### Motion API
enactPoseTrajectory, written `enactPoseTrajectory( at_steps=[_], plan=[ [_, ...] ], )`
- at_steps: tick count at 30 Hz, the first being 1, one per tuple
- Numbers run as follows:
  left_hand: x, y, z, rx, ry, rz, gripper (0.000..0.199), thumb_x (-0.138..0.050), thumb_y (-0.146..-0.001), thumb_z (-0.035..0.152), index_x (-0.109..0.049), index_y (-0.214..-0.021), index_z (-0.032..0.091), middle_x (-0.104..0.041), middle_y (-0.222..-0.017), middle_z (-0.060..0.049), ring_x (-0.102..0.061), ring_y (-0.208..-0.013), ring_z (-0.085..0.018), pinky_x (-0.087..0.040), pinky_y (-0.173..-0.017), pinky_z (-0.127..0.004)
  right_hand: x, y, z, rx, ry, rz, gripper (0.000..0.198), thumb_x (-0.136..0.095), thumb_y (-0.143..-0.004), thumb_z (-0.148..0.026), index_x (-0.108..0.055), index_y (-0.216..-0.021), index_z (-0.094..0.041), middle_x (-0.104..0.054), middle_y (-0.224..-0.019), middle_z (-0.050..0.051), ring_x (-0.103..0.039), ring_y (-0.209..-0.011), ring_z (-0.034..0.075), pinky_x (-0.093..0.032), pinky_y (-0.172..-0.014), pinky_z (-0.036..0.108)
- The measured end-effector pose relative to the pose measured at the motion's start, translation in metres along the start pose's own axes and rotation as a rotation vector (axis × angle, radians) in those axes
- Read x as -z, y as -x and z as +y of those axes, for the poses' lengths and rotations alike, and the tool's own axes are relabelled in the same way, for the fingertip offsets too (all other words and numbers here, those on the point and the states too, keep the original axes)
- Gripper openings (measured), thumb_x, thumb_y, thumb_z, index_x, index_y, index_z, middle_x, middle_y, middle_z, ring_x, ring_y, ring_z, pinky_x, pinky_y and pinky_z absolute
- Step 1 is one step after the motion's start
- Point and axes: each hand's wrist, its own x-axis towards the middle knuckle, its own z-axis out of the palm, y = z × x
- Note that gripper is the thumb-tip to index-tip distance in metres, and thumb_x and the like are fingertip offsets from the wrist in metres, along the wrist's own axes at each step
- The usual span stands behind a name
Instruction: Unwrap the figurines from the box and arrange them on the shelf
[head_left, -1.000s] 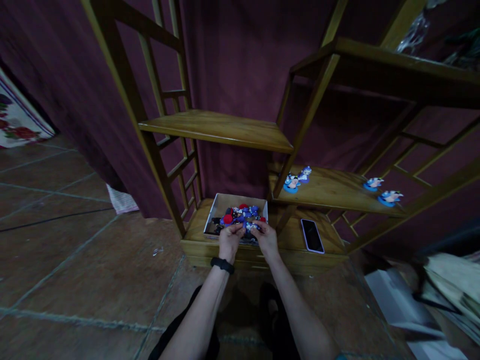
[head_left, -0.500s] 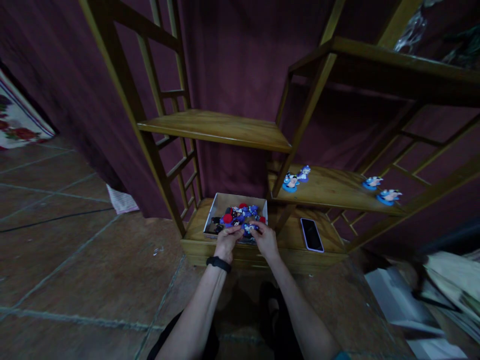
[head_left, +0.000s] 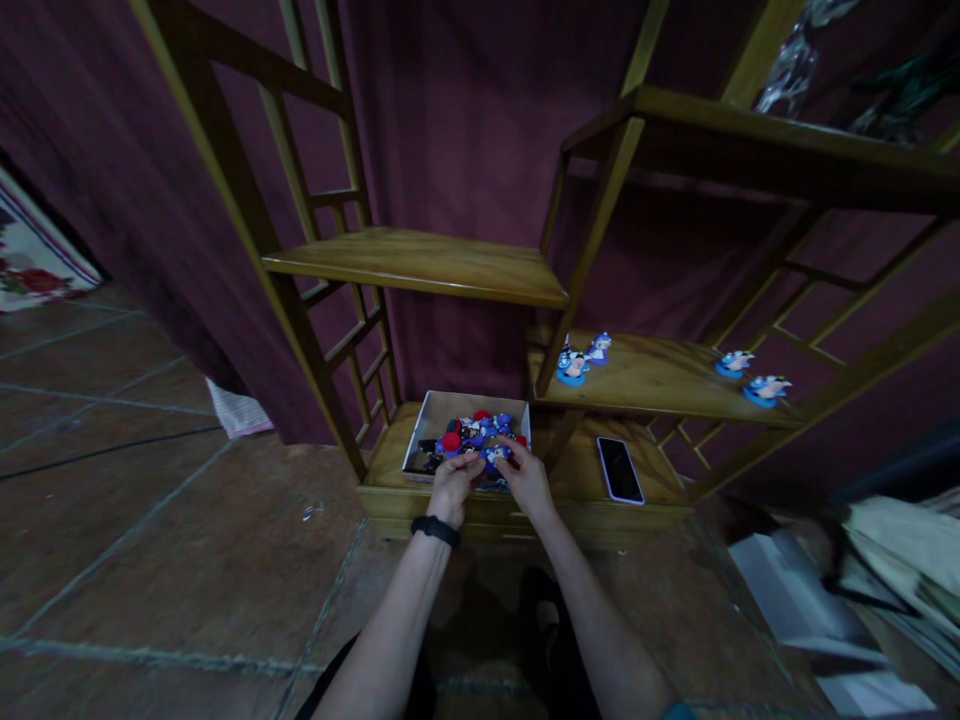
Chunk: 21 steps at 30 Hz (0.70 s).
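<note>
Between my two hands, over the front of an open cardboard box (head_left: 433, 412), is a small purple-and-white figurine (head_left: 495, 457). My left hand (head_left: 456, 478) pinches it from the left, a black band round the wrist. From the right, the fingertips of my right hand (head_left: 523, 470) close on the same figurine. Several more figurines lie jumbled in the box, purple, black and red; a red round piece (head_left: 451, 441) stands out among them. My fingers hide part of the held figurine and the box's front wall.
The box stands on the low base of a wooden shelf unit (head_left: 427, 262). A phone (head_left: 620, 470) lies to its right. On the raised shelf are a purple figurine (head_left: 599, 348) and several blue-based ones (head_left: 766, 390). White boxes (head_left: 787, 590) lie on the floor at right.
The view has shifted slightly, so the shelves sit a little further left. Both hands stay on the figurine over the box, with hardly any movement of the fingers.
</note>
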Motion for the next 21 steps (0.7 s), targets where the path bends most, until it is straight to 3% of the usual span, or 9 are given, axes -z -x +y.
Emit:
enactPoseTrajectory(
  at_steps=[5,11,15,21],
  plan=[
    [0.002,-0.003,0.002,0.065,0.043,0.079,0.033,-0.077,-0.056,0.008,-0.064,-0.086,0.012,-0.067,-0.070,-0.005,-0.063,-0.059,-0.012,-0.052,-0.065,-0.028,-0.002,-0.004,0.005,-0.079,-0.158,-0.008,0.050,-0.063,-0.066,-0.031,-0.057,-0.115,-0.023,-0.066,-0.104,0.003,-0.061,-0.093,0.019,-0.046,-0.087,0.034],
    [0.003,-0.002,0.002,0.111,0.119,0.031,0.028,-0.073,-0.061,0.003,-0.062,-0.084,0.011,-0.067,-0.068,-0.005,-0.064,-0.060,-0.012,-0.053,-0.065,-0.025,-0.006,-0.002,0.006,-0.302,-0.279,0.016,0.044,-0.069,-0.059,-0.041,-0.065,-0.097,-0.018,-0.067,-0.085,0.003,-0.061,-0.080,0.018,-0.048,-0.076,0.033],
    [0.001,0.000,-0.002,0.087,0.114,-0.012,0.029,-0.073,-0.059,0.000,-0.060,-0.083,0.012,-0.068,-0.069,-0.005,-0.065,-0.063,-0.013,-0.054,-0.068,-0.027,-0.010,0.000,-0.001,-0.321,-0.418,-0.057,0.037,-0.071,-0.057,-0.043,-0.068,-0.085,-0.020,-0.067,-0.081,0.001,-0.060,-0.075,0.017,-0.047,-0.070,0.029],
    [0.002,0.000,0.001,0.138,0.091,-0.049,0.020,-0.072,-0.063,0.009,-0.058,-0.077,0.012,-0.067,-0.067,-0.005,-0.065,-0.060,-0.014,-0.054,-0.067,-0.029,-0.008,-0.001,-0.005,-0.388,-0.485,-0.022,0.032,-0.075,-0.052,-0.037,-0.068,-0.077,-0.019,-0.068,-0.073,0.000,-0.059,-0.068,0.015,-0.046,-0.067,0.029]
  ],
)
